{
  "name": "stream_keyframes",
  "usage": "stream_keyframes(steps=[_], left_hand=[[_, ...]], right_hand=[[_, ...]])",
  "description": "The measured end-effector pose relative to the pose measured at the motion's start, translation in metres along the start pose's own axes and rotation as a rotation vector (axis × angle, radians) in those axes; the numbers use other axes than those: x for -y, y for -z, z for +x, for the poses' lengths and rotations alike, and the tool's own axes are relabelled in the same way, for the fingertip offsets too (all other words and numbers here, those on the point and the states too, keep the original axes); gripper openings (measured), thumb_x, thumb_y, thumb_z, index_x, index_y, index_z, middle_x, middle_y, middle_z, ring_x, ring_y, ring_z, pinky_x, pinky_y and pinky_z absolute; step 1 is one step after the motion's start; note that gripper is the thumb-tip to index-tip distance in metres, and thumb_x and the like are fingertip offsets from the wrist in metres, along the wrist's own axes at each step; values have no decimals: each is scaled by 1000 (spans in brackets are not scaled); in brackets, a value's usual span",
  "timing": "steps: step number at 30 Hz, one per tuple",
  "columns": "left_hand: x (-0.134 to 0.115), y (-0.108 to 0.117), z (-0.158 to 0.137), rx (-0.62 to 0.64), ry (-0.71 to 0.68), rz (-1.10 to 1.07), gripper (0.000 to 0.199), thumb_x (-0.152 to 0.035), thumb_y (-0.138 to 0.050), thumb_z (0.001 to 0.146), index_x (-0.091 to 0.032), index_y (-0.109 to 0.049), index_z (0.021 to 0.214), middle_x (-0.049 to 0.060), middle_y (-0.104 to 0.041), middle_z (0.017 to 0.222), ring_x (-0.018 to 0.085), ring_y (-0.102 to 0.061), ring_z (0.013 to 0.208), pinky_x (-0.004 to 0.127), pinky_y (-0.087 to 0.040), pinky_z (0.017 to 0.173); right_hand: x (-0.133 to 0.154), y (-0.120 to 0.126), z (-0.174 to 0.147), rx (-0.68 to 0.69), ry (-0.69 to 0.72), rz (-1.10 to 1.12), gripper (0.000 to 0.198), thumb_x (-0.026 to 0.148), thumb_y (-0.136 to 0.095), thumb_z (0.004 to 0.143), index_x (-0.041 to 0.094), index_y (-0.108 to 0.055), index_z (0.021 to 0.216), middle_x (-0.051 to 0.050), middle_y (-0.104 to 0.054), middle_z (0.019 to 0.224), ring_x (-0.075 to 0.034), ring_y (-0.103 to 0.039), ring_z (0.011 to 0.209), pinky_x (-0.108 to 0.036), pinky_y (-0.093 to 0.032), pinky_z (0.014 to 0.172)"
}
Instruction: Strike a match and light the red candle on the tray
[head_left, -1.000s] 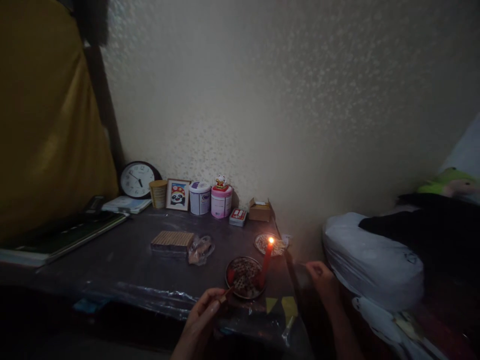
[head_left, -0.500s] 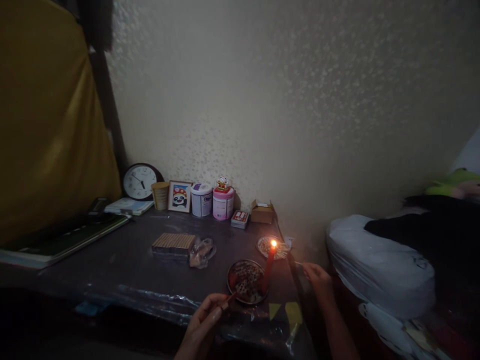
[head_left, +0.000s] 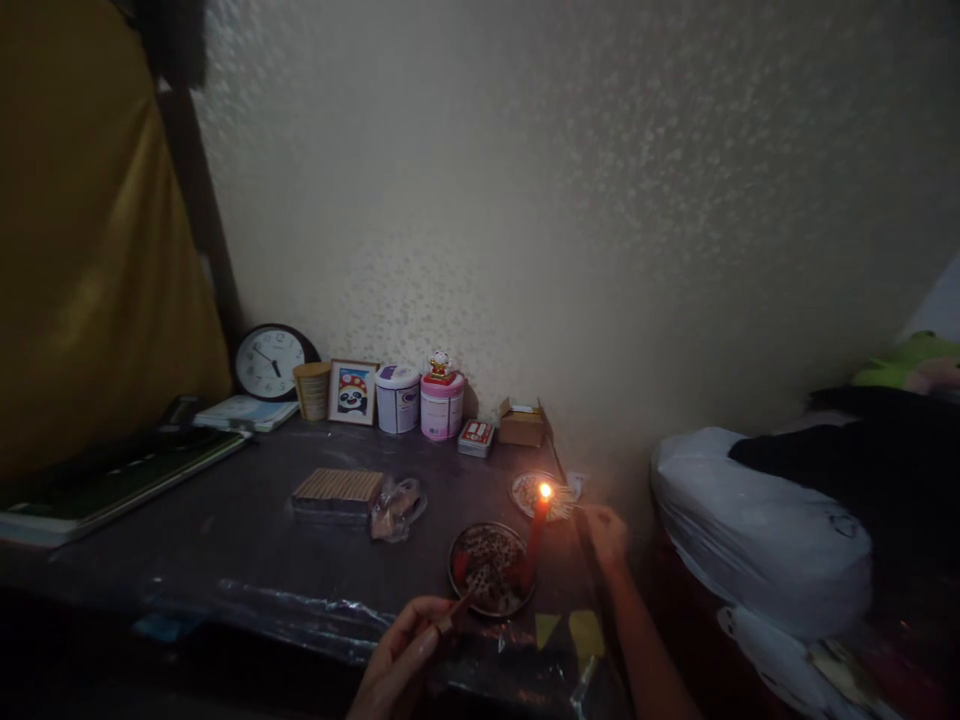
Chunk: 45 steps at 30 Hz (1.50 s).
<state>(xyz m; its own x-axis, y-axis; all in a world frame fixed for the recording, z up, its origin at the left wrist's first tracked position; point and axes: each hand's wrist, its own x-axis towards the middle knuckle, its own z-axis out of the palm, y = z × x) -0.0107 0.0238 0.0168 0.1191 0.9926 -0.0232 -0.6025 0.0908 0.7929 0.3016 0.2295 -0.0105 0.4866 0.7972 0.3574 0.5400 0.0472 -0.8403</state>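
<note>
A lit red candle [head_left: 535, 530] stands in a round dish [head_left: 489, 569] of burnt matchsticks near the table's right front corner. My left hand [head_left: 401, 655] pinches a thin stick [head_left: 463, 602] whose tip reaches into the dish. My right hand [head_left: 604, 538] is raised just right of the flame, holding a thin matchstick [head_left: 576, 511] toward it. A second small plate [head_left: 541, 492] of sticks lies behind the candle.
On the dark table [head_left: 247, 530] lie a bundle of sticks [head_left: 337, 487], a clear bag [head_left: 397, 505], books [head_left: 112, 480]; a clock [head_left: 268, 362], a framed picture [head_left: 352, 391], tins [head_left: 420, 400] and small boxes [head_left: 520, 421] line the wall. A white bag [head_left: 750, 540] sits at right.
My right hand moved left and up toward the candle flame with its matchstick. My left hand stayed by the dish with its stick.
</note>
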Motion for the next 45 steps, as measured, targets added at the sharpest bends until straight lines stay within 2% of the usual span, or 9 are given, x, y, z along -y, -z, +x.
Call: stream_keyframes(steps=[5, 10, 19, 28, 33, 38, 45], left_hand=[[4, 0, 2, -18, 0, -50, 29, -41, -73, 62, -22, -67, 83, 4, -69, 77, 19, -60, 74, 27, -42, 67], [7, 3, 3, -8, 32, -93, 27, -38, -73, 64, -21, -67, 84, 3, -68, 75, 17, -59, 69, 26, -41, 64], [7, 8, 4, 12, 20, -85, 26, -36, -72, 65, -21, -67, 85, 2, -68, 76, 15, -58, 71, 24, -39, 67], [6, 7, 3, 19, 45, -82, 27, -37, -73, 66, -21, -66, 86, 1, -67, 72, 14, -57, 68, 23, -38, 65], [5, 6, 2, 30, 41, -75, 30, -38, -73, 65, -21, -65, 88, 3, -69, 80, 14, -58, 67, 24, -38, 63], [2, 2, 1, 41, 40, -85, 28, -37, -72, 66, -21, -66, 88, 0, -65, 70, 13, -57, 66, 22, -38, 61], [2, 2, 1, 1, 69, -94, 27, -38, -75, 63, -22, -67, 83, -1, -66, 70, 12, -57, 66, 21, -38, 63]], right_hand=[[2, -7, 7, 95, -15, -86, 20, 32, -55, 87, 15, -61, 96, -2, -64, 96, -15, -62, 82, -33, -52, 73], [4, -12, 7, 106, 2, -112, 21, 32, -55, 87, 15, -60, 99, -3, -63, 101, -16, -62, 86, -35, -52, 75], [11, -16, 4, 142, -7, -83, 21, 31, -55, 87, 15, -60, 98, -3, -64, 99, -16, -62, 85, -35, -52, 75], [9, -15, 6, 139, -55, -121, 21, 31, -56, 87, 15, -60, 101, -4, -63, 102, -16, -62, 86, -35, -52, 76], [5, -17, 6, 124, -37, -113, 21, 31, -55, 87, 15, -60, 101, -4, -63, 101, -16, -62, 85, -35, -52, 75], [3, -19, 6, 147, -34, -124, 21, 31, -55, 87, 15, -60, 100, -4, -63, 101, -16, -62, 86, -35, -52, 75], [1, -19, 6, 145, -47, -121, 21, 31, -55, 87, 15, -60, 101, -4, -63, 101, -16, -62, 85, -35, -52, 75]])
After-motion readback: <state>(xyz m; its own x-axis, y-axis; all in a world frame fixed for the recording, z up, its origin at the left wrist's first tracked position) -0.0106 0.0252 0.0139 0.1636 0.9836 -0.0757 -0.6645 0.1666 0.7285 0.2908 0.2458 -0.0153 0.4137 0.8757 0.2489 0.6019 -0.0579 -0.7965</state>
